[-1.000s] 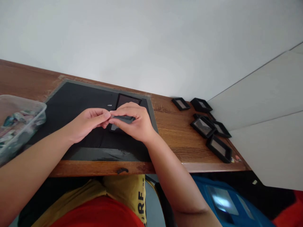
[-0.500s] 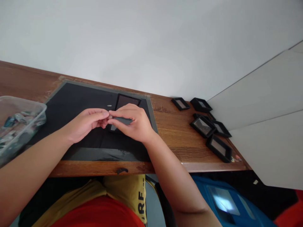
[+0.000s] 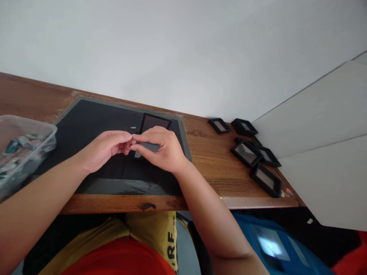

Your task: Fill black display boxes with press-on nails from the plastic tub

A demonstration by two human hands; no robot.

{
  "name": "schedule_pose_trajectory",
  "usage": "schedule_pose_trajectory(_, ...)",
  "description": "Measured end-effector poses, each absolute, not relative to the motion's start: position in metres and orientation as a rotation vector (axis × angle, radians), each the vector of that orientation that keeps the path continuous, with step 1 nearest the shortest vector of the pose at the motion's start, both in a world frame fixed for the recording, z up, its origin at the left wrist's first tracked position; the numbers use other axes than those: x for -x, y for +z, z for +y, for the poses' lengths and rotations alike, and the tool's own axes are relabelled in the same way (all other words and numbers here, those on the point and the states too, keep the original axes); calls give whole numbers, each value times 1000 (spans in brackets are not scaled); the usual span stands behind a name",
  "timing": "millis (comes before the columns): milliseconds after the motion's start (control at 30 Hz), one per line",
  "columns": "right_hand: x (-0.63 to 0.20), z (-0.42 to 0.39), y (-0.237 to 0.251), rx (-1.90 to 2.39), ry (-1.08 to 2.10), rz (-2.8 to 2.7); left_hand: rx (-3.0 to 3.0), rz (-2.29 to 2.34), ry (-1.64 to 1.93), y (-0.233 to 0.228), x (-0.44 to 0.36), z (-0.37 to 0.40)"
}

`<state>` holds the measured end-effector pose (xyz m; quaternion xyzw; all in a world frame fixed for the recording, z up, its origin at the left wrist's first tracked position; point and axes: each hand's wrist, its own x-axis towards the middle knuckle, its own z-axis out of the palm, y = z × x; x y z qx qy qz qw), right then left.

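My left hand (image 3: 110,149) and my right hand (image 3: 160,147) meet fingertip to fingertip above the black mat (image 3: 97,118). Both are closed in a pinch around something tiny and pale at their tips, too small to make out. Beneath my right hand, and partly hidden by it, lies an open black box (image 3: 155,121) with a lid or tray part nearer me. A small shiny silvery piece (image 3: 133,127) rests on the mat just beyond the fingertips.
At the left stands a clear plastic tub (image 3: 43,133) holding many small wrapped pieces. Several black window boxes (image 3: 246,152) lie at the right of the wooden table (image 3: 206,160). A pale wall rises behind it. Below at right is a blue bag-like item (image 3: 246,225).
Hardly anything differs: both hands keep the same pinch at the same spot. The whole view has shifted very slightly.
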<state>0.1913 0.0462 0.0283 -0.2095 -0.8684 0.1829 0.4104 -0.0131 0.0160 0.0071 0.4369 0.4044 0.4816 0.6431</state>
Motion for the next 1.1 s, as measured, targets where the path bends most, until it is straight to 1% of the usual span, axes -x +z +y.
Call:
schedule_pose_trajectory(333, -190, 45, 30, 585, 482, -2218, -1032, 932, 1092, 7, 13, 16)
schedule_pose_trajectory(600, -191, 44, 29, 527, 412, -2215, -1049, 986, 1084, 6, 13, 16)
schedule_pose_trajectory(867, -196, 48, 35, 657, 398, -2278, -1020, 1000, 1064, 9, 10, 17)
schedule_pose_trajectory(967, -200, 51, 38, 766, 386, -2291, -1100, 1038, 1083, 7, 12, 18)
schedule_pose_trajectory(1100, -203, 55, 39, 1106, 442, -2374, -1533, 1253, 1123, 4, 15, 18)
